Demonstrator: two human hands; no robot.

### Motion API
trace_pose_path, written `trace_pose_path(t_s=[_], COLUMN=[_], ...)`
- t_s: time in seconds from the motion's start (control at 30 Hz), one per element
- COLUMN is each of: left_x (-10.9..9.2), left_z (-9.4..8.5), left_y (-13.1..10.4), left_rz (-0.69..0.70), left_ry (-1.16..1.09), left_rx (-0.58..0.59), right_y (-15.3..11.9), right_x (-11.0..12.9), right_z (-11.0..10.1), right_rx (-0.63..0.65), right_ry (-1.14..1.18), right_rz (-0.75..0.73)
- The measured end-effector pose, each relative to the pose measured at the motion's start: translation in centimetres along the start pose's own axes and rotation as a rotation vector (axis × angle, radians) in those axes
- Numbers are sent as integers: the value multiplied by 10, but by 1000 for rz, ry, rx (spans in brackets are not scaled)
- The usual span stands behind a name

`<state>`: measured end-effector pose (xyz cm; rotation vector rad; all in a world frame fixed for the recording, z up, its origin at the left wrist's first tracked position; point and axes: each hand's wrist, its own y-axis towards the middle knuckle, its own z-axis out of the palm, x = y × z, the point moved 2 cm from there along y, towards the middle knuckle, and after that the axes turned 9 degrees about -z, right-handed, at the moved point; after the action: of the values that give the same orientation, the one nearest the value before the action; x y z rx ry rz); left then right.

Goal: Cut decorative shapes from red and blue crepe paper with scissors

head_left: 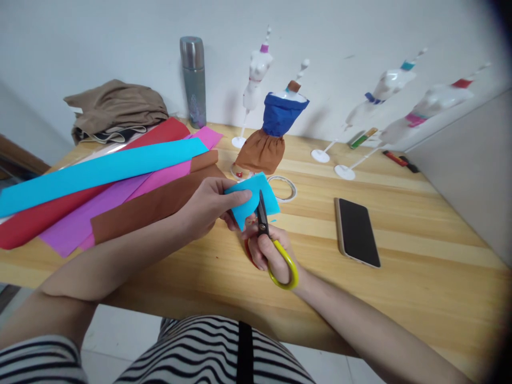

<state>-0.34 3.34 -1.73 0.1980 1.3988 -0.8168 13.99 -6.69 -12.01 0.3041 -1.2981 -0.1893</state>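
Between thumb and fingers my left hand pinches a small piece of bright blue paper, raised above the table. My right hand grips a pair of scissors with yellow handles, fingers through the loops. The dark blades point away from me and lie at the paper's cut edge, one blade showing over the blue sheet. A tiny blue scrap lies just right of the blades. Behind the paper stands a mini mannequin in a blue top and a gathered brown skirt.
Coloured paper strips and a folded brown cloth lie at left, beside a flask. A tape roll sits behind my hands. At right are a phone, a green-labelled stick and more white mannequins.
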Motion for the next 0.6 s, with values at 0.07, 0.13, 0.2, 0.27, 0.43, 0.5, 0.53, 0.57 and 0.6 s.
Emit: trace_pose_path(t_s=[0.07, 0.13, 0.2, 0.27, 0.43, 0.5, 0.53, 0.57, 0.6], left_x=[-1, -4, -6, -8, -16, -18, -19, -19, -19], left_z=[-1, -2, -5, -8, -18, -21, -22, -23, -23], left_y=[1, 2, 3, 4, 8, 8, 9, 8, 8], left_rz=[7, 12, 4, -9, 24, 58, 71, 81, 90], left_ry=[2, 20, 47, 76, 85, 76, 80, 90, 103], left_rx=[-2, 2, 15, 21, -81, -114, -124, -128, -128], right_y=[1, 3, 4, 4, 2, 1, 1, 1, 2], right_x=[2, 5, 7, 9, 5, 4, 4, 5, 5], right_z=[1, 0, -1, -3, -7, -7, -7, -6, -6], right_rx=[8, 27, 51, 72, 95, 110, 114, 117, 122], right_ry=[-7, -9, -7, -2, -1, -9, -16, -23, -28], right_rz=[13, 25, 34, 43, 69, 63, 51, 37, 21])
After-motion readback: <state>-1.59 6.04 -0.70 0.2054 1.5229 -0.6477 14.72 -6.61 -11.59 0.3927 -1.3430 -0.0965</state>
